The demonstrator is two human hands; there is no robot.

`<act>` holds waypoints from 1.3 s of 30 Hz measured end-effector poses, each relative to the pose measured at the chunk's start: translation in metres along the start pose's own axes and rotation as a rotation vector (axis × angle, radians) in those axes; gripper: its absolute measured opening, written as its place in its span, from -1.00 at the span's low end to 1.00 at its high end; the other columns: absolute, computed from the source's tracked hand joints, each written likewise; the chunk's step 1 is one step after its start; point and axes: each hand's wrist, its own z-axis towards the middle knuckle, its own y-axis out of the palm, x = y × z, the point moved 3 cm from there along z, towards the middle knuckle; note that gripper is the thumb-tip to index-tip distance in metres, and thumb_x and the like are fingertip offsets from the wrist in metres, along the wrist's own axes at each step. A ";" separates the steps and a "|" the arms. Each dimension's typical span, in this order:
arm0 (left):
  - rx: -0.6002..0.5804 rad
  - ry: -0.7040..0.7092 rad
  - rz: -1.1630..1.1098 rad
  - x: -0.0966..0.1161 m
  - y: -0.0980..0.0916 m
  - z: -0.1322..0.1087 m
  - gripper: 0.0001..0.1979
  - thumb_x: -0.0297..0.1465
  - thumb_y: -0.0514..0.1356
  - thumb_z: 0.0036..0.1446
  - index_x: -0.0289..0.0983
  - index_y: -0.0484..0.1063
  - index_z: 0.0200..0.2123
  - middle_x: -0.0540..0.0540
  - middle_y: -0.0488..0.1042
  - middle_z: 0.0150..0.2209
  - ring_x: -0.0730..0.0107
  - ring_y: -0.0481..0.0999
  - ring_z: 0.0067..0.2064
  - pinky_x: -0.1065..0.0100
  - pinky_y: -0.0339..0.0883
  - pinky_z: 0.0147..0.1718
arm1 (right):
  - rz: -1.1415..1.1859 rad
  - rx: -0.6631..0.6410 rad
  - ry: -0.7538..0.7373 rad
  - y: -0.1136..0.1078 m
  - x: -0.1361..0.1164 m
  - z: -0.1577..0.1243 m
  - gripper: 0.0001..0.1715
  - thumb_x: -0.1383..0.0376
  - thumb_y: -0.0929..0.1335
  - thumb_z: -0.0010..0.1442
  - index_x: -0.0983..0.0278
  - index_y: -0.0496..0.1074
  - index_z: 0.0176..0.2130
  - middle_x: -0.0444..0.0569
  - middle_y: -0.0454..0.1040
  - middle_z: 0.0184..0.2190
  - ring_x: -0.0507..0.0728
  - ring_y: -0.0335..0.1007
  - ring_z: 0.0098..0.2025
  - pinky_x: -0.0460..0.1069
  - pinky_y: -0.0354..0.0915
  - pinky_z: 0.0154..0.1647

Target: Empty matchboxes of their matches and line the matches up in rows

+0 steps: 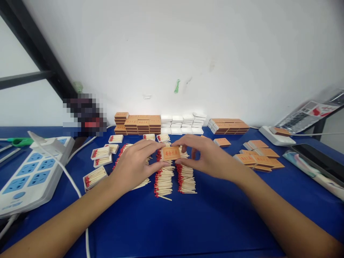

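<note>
Between my two hands is an orange matchbox (171, 153) with dark lettering on its face. My left hand (135, 157) pinches its left end between thumb and fingers, and my right hand (208, 156) grips the right end the same way. Beneath the box lie rows of loose red-tipped matches (163, 181), with another row of matches (187, 179) beside them. My left hand partly hides a further row of matches. Open white trays filled with matches (96, 177) sit left of my left hand. To the right of my right hand are scattered orange matchbox sleeves (258, 156).
Stacked orange matchboxes (137, 124), white trays (182, 124) and more orange boxes (228, 125) line the wall. A power strip (37, 172) with a white cable (67, 172) occupies the left. At right lie a dark phone (319, 157) and a white adapter (276, 136) carrying an orange box.
</note>
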 end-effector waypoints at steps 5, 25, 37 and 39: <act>0.050 -0.004 0.079 0.001 -0.004 0.000 -0.56 -0.17 0.38 0.28 -0.25 0.50 0.12 -0.18 0.65 0.03 0.18 0.65 0.05 0.14 0.58 0.07 | -0.238 -0.078 0.327 -0.059 0.039 -0.022 -0.47 -0.10 0.53 0.15 0.12 0.62 0.00 -0.03 0.56 -0.37 0.14 0.42 -0.42 0.04 0.34 -0.45; 0.040 0.055 0.189 -0.004 -0.007 0.003 -0.85 -0.36 0.28 0.35 -0.25 0.56 -0.06 -0.13 0.67 -0.10 0.20 0.68 -0.06 0.17 0.61 -0.05 | -0.417 -0.103 0.239 -0.046 0.119 -0.018 -0.59 0.24 0.39 0.20 0.20 0.58 0.05 0.15 0.57 0.05 0.42 0.41 0.17 0.34 0.35 0.19; -0.051 0.009 0.183 -0.003 -0.005 0.000 -0.59 -0.18 0.33 0.32 -0.24 0.48 0.14 -0.21 0.64 0.03 0.08 0.65 0.04 0.12 0.59 -0.05 | -0.153 0.010 -0.057 0.011 -0.005 0.001 -0.61 0.23 0.40 0.37 0.11 0.49 0.17 0.06 0.57 0.01 0.25 0.51 0.00 0.15 0.46 -0.01; -0.104 0.030 0.137 -0.002 -0.004 0.000 -0.66 -0.21 0.31 0.33 -0.23 0.51 0.08 -0.19 0.64 -0.03 0.12 0.64 -0.01 0.13 0.58 -0.06 | -0.123 0.024 -0.081 0.021 -0.012 0.001 -0.63 0.25 0.41 0.36 0.12 0.50 0.15 0.07 0.56 0.01 0.25 0.50 0.04 0.17 0.45 0.04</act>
